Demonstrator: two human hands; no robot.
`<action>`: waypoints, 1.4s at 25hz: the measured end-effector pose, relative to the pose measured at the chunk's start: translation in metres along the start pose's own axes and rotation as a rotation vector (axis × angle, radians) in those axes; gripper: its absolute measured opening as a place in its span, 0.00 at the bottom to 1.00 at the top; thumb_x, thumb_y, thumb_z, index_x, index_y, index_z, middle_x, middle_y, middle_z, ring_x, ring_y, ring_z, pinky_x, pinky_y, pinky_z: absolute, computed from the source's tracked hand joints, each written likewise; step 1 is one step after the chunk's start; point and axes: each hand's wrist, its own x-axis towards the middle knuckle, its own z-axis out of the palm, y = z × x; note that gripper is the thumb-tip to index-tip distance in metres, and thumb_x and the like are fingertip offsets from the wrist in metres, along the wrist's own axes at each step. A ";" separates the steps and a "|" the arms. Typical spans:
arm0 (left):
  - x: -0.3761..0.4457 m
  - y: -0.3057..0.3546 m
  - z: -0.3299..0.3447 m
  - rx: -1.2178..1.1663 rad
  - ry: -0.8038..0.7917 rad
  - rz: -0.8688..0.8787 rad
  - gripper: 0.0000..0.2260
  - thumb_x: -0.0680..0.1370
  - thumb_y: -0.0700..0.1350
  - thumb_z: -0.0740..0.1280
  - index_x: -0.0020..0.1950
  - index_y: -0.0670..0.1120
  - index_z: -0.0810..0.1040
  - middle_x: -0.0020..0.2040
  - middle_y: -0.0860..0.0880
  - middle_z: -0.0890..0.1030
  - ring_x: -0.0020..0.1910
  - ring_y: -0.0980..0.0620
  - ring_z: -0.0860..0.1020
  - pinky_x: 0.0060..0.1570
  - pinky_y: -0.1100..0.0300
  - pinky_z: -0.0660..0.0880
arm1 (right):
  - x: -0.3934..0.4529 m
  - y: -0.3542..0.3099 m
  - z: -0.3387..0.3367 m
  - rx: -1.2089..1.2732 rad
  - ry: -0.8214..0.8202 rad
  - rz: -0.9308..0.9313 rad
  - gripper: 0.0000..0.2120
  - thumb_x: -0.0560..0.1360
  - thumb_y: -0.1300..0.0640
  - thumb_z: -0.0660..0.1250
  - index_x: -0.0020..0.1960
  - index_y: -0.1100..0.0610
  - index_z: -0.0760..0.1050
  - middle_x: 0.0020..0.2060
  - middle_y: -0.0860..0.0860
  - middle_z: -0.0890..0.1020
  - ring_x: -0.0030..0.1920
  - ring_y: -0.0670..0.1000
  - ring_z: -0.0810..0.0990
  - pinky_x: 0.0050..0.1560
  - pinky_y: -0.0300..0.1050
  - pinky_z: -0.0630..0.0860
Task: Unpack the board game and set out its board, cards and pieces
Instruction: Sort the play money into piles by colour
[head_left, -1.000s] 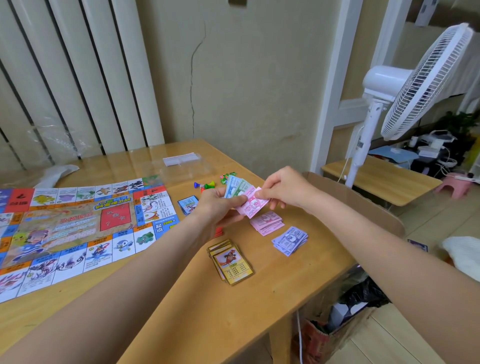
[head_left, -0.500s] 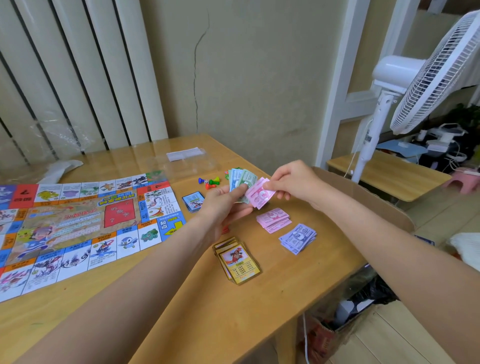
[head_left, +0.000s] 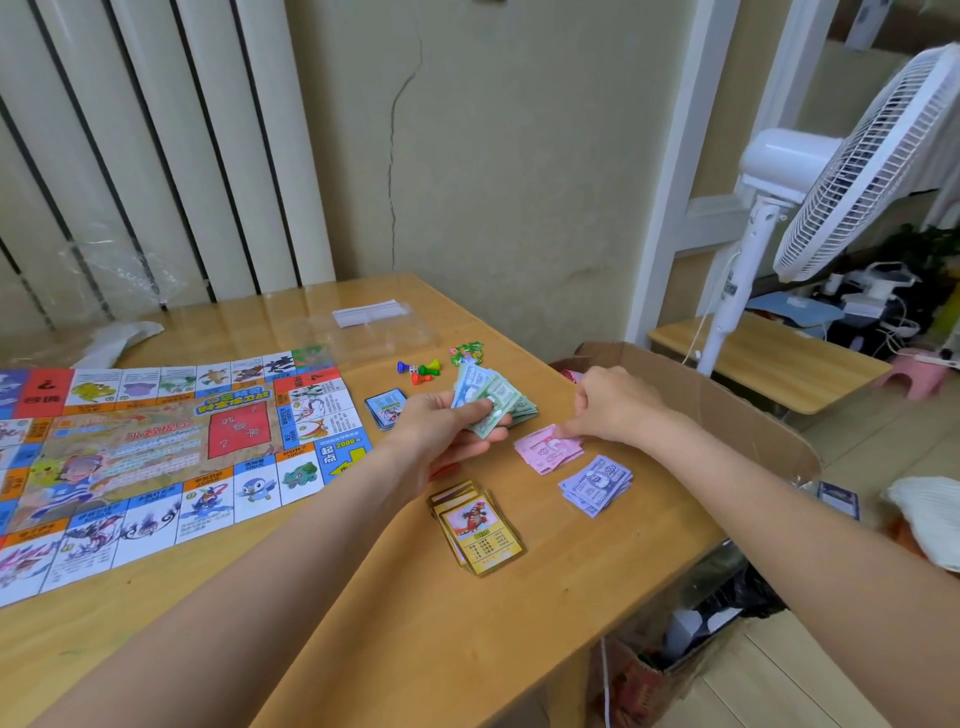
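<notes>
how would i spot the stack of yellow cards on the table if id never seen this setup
On the wooden table, look just past the right edge of the game board, toward the near side. The yellow cards lie there fanned, nearer you than the pink notes and purple notes, the only pile with gold borders and a red creature on top.

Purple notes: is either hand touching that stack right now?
No, the purple notes lie alone on the table; the right hand is at the pink notes.

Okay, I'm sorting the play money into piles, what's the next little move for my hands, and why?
Probably let go of the pink note and reach back for the next one. Your right hand is at the pink pile, beside the purple pile, while your left hand grips a fan of green and blue notes not yet sorted.
</notes>
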 end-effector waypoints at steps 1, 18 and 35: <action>0.001 0.001 0.000 0.010 -0.004 -0.006 0.03 0.78 0.39 0.65 0.48 0.43 0.79 0.36 0.50 0.85 0.32 0.58 0.83 0.25 0.69 0.75 | -0.001 -0.005 -0.004 0.068 0.042 0.007 0.18 0.68 0.45 0.72 0.31 0.56 0.70 0.33 0.51 0.78 0.37 0.52 0.78 0.38 0.44 0.72; 0.031 0.020 -0.043 0.094 0.039 0.018 0.05 0.79 0.40 0.64 0.45 0.43 0.78 0.34 0.50 0.84 0.32 0.57 0.82 0.29 0.68 0.78 | 0.046 -0.034 0.016 0.552 -0.067 0.048 0.08 0.68 0.62 0.74 0.34 0.57 0.76 0.30 0.52 0.77 0.28 0.47 0.73 0.30 0.36 0.69; 0.050 0.025 -0.039 -0.042 0.079 0.052 0.13 0.81 0.45 0.60 0.43 0.40 0.78 0.30 0.49 0.83 0.27 0.58 0.81 0.28 0.69 0.77 | 0.058 -0.066 -0.004 1.012 -0.002 -0.073 0.08 0.72 0.66 0.69 0.35 0.60 0.75 0.26 0.52 0.73 0.18 0.40 0.68 0.21 0.31 0.64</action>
